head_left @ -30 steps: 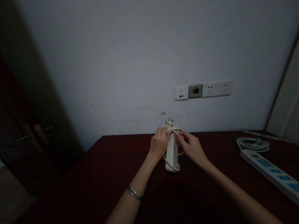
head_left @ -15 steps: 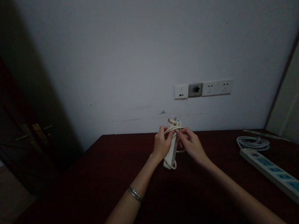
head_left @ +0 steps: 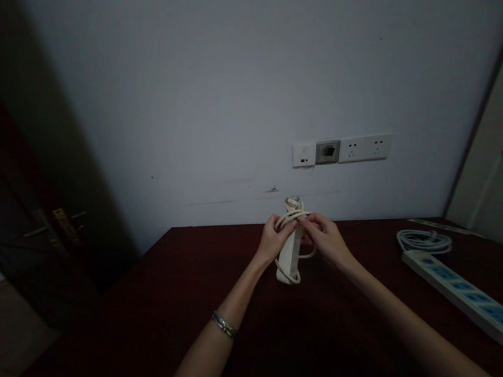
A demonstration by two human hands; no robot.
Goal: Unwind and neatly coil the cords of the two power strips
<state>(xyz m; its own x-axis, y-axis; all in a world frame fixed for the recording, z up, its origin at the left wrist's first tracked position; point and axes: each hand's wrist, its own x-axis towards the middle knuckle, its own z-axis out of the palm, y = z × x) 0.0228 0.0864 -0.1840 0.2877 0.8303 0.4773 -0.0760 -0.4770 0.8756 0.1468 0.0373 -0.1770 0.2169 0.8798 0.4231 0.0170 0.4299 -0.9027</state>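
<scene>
Between my hands a white power strip [head_left: 290, 253] is held tilted above the dark red table, its lower end toward me. Its white cord [head_left: 291, 215] loops around the upper part, and another turn passes round the lower end. The plug [head_left: 292, 203] shows at the top, close to the wall. My left hand [head_left: 274, 241] is closed on the strip and the cord loops from the left, thumb across the front. On the right side my right hand [head_left: 326, 237] pinches the cord near the loops; some of its fingers are hidden behind.
A second power strip [head_left: 473, 302] with blue socket faces lies at the right of the table [head_left: 155, 302], its coiled cord [head_left: 425, 241] behind it. Wall sockets [head_left: 342, 150] sit above the table's back edge. A dark door [head_left: 16, 239] stands at left.
The strip has turned slightly in my hands, and its plug and lower end have shifted a little to the right. Both hands keep their hold.
</scene>
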